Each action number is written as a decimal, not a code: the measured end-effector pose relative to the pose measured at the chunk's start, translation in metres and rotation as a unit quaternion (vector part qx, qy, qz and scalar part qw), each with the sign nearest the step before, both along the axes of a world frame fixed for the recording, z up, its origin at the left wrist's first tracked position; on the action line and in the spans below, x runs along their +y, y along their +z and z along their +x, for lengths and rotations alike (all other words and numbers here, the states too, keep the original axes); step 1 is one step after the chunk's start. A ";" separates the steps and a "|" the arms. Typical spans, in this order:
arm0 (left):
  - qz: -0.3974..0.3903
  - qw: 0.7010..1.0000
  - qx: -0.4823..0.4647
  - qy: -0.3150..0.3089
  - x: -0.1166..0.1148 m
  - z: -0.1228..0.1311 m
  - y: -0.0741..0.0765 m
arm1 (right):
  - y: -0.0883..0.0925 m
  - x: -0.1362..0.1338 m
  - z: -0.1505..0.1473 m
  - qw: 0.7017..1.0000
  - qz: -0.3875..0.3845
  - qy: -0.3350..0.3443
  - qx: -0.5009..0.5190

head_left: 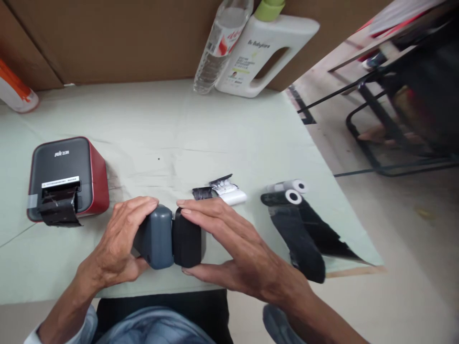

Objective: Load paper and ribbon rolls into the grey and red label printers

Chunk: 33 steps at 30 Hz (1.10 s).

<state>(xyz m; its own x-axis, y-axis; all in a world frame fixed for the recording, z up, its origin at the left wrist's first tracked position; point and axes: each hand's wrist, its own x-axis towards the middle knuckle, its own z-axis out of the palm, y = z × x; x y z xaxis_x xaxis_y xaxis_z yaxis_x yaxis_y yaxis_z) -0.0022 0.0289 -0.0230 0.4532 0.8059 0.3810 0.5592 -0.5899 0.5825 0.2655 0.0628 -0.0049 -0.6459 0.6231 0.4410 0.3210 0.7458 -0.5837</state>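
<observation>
Near the table's front edge, my left hand (pixel 114 243) is closed around a blue-grey rounded, boxy piece (pixel 161 239). Facing it, my right hand (pixel 244 246) grips a black rounded, boxy piece (pixel 187 241) between the thumb below and the fingers above. Only a thin gap shows between the two pieces, and I cannot tell whether they are joined. To the left stands a black and red label printer (pixel 60 167) with a dark strip (pixel 59 209) curling out of its slot. Just beyond my right fingers lie crumpled black and white scraps (pixel 227 191).
Paper rolls (pixel 293 197) with black strips (pixel 299 243) trailing to the table's right edge lie at the right. At the back, a clear plastic bottle (pixel 218 50) and a white detergent bottle (pixel 247 57) stand by a brown panel (pixel 125 43). An orange-white bottle (pixel 16 88) is far left.
</observation>
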 end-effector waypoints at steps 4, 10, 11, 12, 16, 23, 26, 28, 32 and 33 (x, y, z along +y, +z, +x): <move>0.005 1.000 -0.009 0.003 -0.004 -0.001 -0.002 | -0.003 -0.003 -0.001 1.000 -0.001 0.006 0.007; 0.006 1.000 -0.012 0.001 -0.005 -0.001 -0.002 | -0.005 -0.003 -0.001 1.000 0.001 0.009 0.012; 0.003 1.000 -0.014 0.002 -0.006 -0.001 -0.002 | -0.005 -0.003 -0.002 1.000 0.002 0.008 0.013; -0.002 1.000 -0.016 0.002 -0.006 -0.002 -0.003 | -0.005 -0.003 -0.002 1.000 0.003 0.008 0.014; -0.013 0.999 -0.032 0.000 -0.009 -0.005 -0.005 | -0.005 -0.003 -0.005 1.000 0.003 0.008 0.019; -0.032 0.998 -0.048 -0.006 -0.011 -0.007 -0.004 | -0.008 -0.005 -0.012 0.999 0.011 0.008 0.045; -0.056 0.998 -0.029 0.005 -0.016 -0.010 0.001 | -0.009 -0.008 -0.017 0.999 0.019 -0.003 0.049; -0.072 0.997 -0.012 0.017 -0.021 -0.010 0.004 | -0.009 -0.011 -0.022 0.998 0.022 -0.013 0.052; -0.092 0.994 -0.005 0.054 -0.029 -0.009 0.007 | -0.009 -0.018 -0.032 0.998 0.019 -0.021 0.059; -0.090 0.994 -0.014 0.059 -0.030 -0.009 0.006 | -0.009 -0.019 -0.035 0.998 0.017 -0.023 0.060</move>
<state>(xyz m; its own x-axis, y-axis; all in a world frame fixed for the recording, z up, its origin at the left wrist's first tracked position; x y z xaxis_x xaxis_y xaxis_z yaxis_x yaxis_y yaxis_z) -0.0110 -0.0014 -0.0167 0.3423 0.9094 0.2363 0.6012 -0.4052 0.6887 0.2309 0.0433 -0.0139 -0.5587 0.6334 0.5353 0.2840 0.7526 -0.5941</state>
